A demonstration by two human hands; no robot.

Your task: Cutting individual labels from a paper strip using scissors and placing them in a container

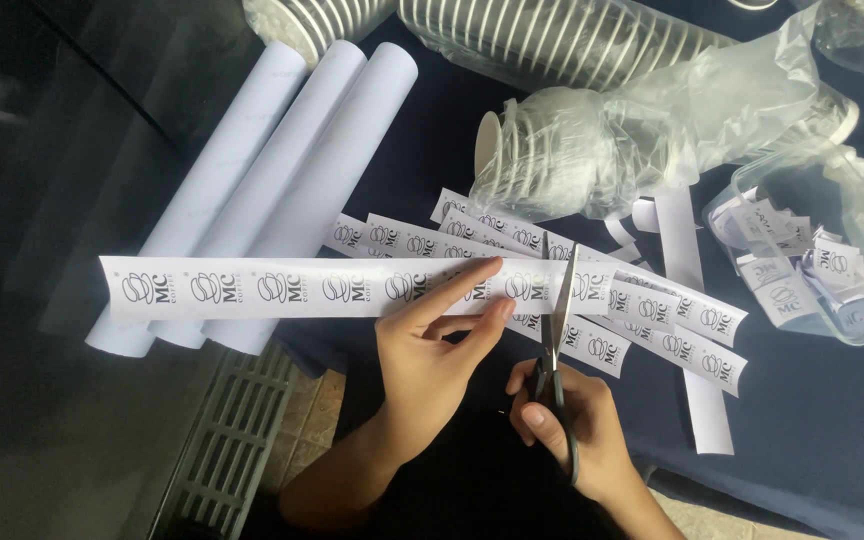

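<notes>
Over the dark blue table (832, 440), a long paper strip (282, 288) printed with a row of logos is stretched level, its left end reaching across three white paper rolls (282, 170). The left hand (432, 350) pinches the strip from below, forefinger laid along its front just left of the scissors (556, 330). The right hand (567, 420) is closed through the scissor handles, and the blades stand upright and slightly parted across the strip. Behind the scissors lie more printed strips (652, 310); right of them a clear tub (842, 330) holds small cut labels, and beyond sit bagged stacks of paper cups (562, 150). The forefinger lies near the blades and could be nicked if the strip slides. The long unsupported left end may sag or twist, which I judge would pull the cut crooked through a logo.
</notes>
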